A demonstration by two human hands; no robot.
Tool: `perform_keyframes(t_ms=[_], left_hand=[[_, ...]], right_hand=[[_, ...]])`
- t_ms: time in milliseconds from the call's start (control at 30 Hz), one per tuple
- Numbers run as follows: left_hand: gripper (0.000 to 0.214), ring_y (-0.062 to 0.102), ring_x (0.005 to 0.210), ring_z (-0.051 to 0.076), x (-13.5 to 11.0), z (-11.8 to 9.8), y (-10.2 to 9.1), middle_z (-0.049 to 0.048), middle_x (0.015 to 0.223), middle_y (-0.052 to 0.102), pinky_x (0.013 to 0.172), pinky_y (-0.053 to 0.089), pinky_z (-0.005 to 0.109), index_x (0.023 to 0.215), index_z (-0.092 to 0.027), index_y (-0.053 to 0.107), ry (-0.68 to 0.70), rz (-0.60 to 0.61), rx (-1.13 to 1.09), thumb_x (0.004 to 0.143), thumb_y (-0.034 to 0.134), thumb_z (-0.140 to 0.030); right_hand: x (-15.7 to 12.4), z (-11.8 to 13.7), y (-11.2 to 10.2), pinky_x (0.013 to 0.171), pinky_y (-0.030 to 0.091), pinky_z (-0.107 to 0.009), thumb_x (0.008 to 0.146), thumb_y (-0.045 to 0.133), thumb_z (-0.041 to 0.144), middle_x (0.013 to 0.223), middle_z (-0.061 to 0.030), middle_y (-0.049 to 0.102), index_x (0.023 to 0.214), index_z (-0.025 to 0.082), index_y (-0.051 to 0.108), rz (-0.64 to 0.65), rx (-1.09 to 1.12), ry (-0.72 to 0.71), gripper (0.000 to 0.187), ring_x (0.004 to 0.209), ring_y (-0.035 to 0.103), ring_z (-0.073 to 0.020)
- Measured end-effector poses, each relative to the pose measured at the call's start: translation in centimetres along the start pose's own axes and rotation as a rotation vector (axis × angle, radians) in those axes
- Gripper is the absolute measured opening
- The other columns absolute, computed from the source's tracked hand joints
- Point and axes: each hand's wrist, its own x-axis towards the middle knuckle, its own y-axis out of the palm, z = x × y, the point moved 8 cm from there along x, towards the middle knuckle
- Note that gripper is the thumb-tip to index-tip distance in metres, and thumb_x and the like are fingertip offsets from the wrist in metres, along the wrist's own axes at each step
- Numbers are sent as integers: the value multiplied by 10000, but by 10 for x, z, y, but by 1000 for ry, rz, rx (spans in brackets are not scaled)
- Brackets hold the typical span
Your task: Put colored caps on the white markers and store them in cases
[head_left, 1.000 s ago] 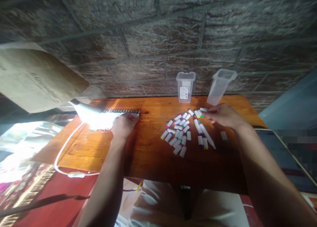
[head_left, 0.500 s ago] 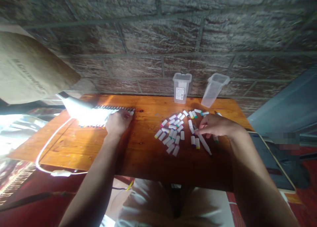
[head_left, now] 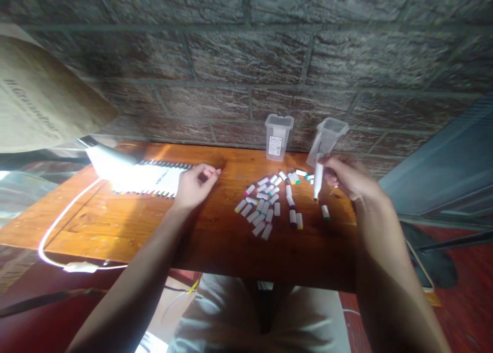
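My right hand pinches a white marker near its upper end, and the marker hangs almost upright with its dark tip down. Below it lies a loose white cap with a green end. My left hand rests beside the right end of a row of markers, its fingers loosely curled and apart, with nothing visible in them. Glare washes out much of that row. Between my hands, several white marker caps with coloured ends lie scattered on the wooden table.
Two clear plastic containers, one with a label and one tilted, stand by the brick wall. At the left, a lit lamp with a white cable and a printed brown paper shape occupy the side.
My right hand has lifted the marker off the table and turned it nearly upright. My left hand has shifted slightly right, off the end of the row, and its fingers have loosened.
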Motion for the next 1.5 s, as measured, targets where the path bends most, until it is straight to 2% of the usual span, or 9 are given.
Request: perform_keyframes(t_ms=[100,200,367,433,667,900,1167,1333,1500], left_hand=[[325,588,638,130,-4,-10,11,21,709,683,658,467,230,822,-163,669,11,31,-168,864,602,-479],[321,567,610,124,-7,-20,22,25,664,678,645,456,237,766,-159,673,-7,114,-399,867,621,-459],[339,519,541,94,-23,-46,53,97,865,773,568,442,245,910,-145,754,-83,534,-878,844,689,-471],[343,565,565,106,-29,-52,58,103,869,776,578,466,251,951,-144,765,-119,611,-1004,810,743,-455],[370,667,663,138,-33,-52,60,73,829,763,658,531,256,961,-136,778,-155,643,-1080,713,847,-401],[391,699,741,161,-33,-51,59,77,845,767,777,541,293,911,-112,763,-149,624,-1097,668,876,-396],[636,694,717,174,-9,-11,27,112,900,759,716,561,318,1082,-105,726,-169,347,-674,714,740,-623],[458,655,669,158,11,16,-9,74,794,749,639,507,257,985,-113,762,-180,283,-305,760,724,-511],[127,697,803,232,12,28,-20,70,779,767,748,500,294,769,-192,785,-173,279,166,743,722,-300]], right_hand=[[5,4,10,400,179,-230,681,665,365,500,85,318,635,229,449,-21,235,-22,260,436,233,-68],[6,-2,49,413,168,-220,642,711,349,522,92,319,641,222,458,77,378,7,283,446,227,-59],[-3,-15,117,419,161,-215,652,791,390,534,87,422,713,185,604,228,415,6,284,435,266,-44],[-9,-19,133,423,218,-208,675,802,397,566,72,497,770,180,652,256,413,9,280,443,319,-45],[-24,-32,152,553,434,-211,692,828,445,723,27,667,942,220,730,251,302,100,350,576,537,-84],[-28,-31,163,520,372,-221,603,868,517,673,27,649,923,216,756,229,267,97,453,558,495,-95],[-18,-37,145,528,380,-217,599,853,549,768,-1,702,899,206,767,98,302,128,464,591,527,-96],[-11,-39,129,495,349,-209,576,858,561,771,-3,699,842,199,752,25,351,130,462,571,505,-87],[-10,-38,128,478,320,-202,602,836,585,778,-15,697,828,186,741,46,332,118,468,569,495,-84]])
